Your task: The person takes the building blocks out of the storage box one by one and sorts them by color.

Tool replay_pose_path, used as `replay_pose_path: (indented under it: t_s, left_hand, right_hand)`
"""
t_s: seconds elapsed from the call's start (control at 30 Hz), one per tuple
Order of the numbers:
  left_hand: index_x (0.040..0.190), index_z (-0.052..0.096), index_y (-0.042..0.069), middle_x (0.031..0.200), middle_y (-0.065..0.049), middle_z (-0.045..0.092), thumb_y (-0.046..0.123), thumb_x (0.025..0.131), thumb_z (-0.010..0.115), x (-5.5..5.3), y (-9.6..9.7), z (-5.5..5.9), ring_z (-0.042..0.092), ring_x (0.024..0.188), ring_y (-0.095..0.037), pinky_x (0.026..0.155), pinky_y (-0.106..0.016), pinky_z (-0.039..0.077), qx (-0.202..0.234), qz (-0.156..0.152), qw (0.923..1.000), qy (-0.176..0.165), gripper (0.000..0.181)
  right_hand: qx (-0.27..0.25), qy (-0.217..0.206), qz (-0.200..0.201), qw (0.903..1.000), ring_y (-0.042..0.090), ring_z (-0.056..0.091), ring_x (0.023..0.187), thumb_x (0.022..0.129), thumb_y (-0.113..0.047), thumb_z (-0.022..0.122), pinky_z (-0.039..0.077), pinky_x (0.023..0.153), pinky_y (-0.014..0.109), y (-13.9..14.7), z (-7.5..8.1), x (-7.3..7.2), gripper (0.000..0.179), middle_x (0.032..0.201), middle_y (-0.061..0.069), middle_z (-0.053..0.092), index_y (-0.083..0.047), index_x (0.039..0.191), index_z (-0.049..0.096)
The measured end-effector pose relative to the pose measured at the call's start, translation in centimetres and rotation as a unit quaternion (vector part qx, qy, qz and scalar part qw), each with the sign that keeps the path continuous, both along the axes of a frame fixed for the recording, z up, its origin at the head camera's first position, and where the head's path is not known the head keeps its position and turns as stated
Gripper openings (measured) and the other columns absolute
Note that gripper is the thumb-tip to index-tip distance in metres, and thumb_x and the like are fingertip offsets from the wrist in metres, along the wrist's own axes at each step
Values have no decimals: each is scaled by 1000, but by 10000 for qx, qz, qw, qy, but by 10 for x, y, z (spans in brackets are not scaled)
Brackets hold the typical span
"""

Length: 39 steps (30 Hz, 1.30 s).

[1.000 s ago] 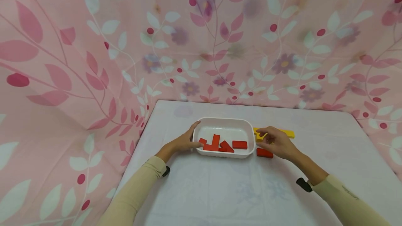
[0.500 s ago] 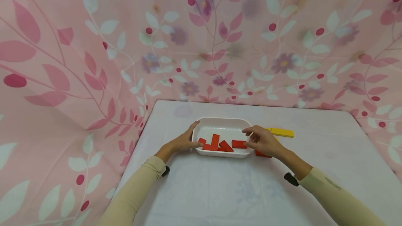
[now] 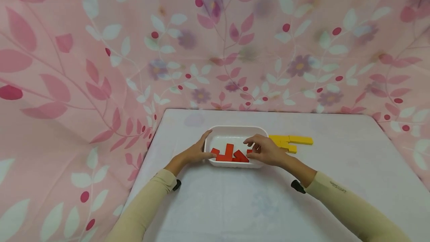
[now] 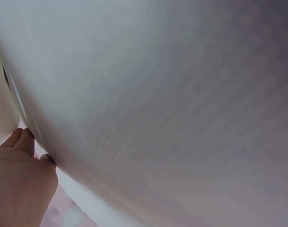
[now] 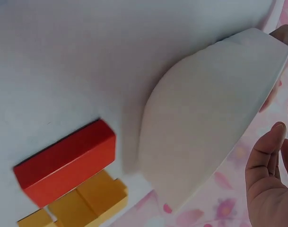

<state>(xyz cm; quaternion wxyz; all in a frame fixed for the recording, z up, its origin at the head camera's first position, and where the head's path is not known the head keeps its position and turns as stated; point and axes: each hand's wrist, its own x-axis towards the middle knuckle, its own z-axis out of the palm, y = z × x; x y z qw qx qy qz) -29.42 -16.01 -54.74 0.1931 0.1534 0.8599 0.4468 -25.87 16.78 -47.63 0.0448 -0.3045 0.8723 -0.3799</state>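
A white plastic tray (image 3: 235, 164) holds several red blocks (image 3: 229, 153), lying in its front part. My left hand (image 3: 194, 152) holds the tray's left end, thumb at the front corner and fingers along the far rim. In the left wrist view this hand (image 4: 23, 184) is at the rim, fingertips against it. Over the tray's right side hovers my right hand (image 3: 268, 151), fingers bent, thumb apart from them, no block between them. It partly covers one red block (image 3: 249, 151). The right wrist view shows these fingers (image 5: 264, 151) above the tray wall (image 5: 200, 113).
Several yellow blocks (image 3: 301, 140) lie on the white-covered table (image 3: 228, 204) just right of the tray. Beside them is another red block (image 5: 68, 161), hidden behind my right hand in the head view. A pink floral cloth (image 3: 215, 47) hangs behind the table.
My right hand has moved left from beside the red block on the table to over the tray's right side. My left hand stays on the tray; the head view has shifted slightly.
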Motion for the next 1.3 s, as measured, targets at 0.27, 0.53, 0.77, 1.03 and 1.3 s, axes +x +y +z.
replay_pose_path:
  t_s: [0.27, 0.53, 0.77, 1.03, 1.3]
  left_hand:
    - [156, 5, 43, 158, -6, 25, 45, 82, 76, 1, -1, 0, 37, 136, -28, 115, -55, 32, 3, 23, 10000, 76, 103]
    - [155, 4, 46, 159, -5, 24, 48, 81, 76, 1, -1, 0, 35, 138, -27, 115, -55, 32, -63, 19, 9999, 77, 103]
    - [155, 4, 47, 159, -5, 25, 47, 81, 77, 0, 0, 1, 37, 137, -26, 114, -54, 33, -21, 29, 10000, 93, 104]
    - [155, 3, 46, 159, -7, 24, 46, 82, 76, 1, -2, 3, 36, 138, -27, 116, -54, 31, -98, -18, 9998, 154, 103]
    - [156, 4, 44, 161, -7, 21, 48, 82, 76, 0, -3, 2, 34, 140, -28, 116, -55, 30, -39, -78, 9998, 154, 103]
  right_hand:
    - [436, -255, 125, 9986, 12, 58, 80, 85, -17, 77, 55, 74, 19, -21, -2, -4, 38, 108, 12, 66, -9, 122, 67]
    - [401, -606, 403, 9965, 14, 58, 81, 86, -16, 77, 53, 75, 19, -41, -11, -12, 43, 111, 16, 65, -4, 125, 64]
    - [547, -709, 503, 9947, 16, 58, 84, 85, -14, 78, 53, 77, 21, -54, -17, -15, 41, 109, 12, 67, -4, 122, 66]
    - [877, -1016, 464, 9899, 16, 59, 86, 83, -12, 79, 54, 79, 25, -67, -19, -23, 36, 103, 8, 67, -6, 116, 68]
    - [1145, -1190, 550, 9847, 22, 60, 92, 82, -8, 78, 54, 85, 31, -71, -21, -29, 34, 104, 8, 68, -4, 115, 69]
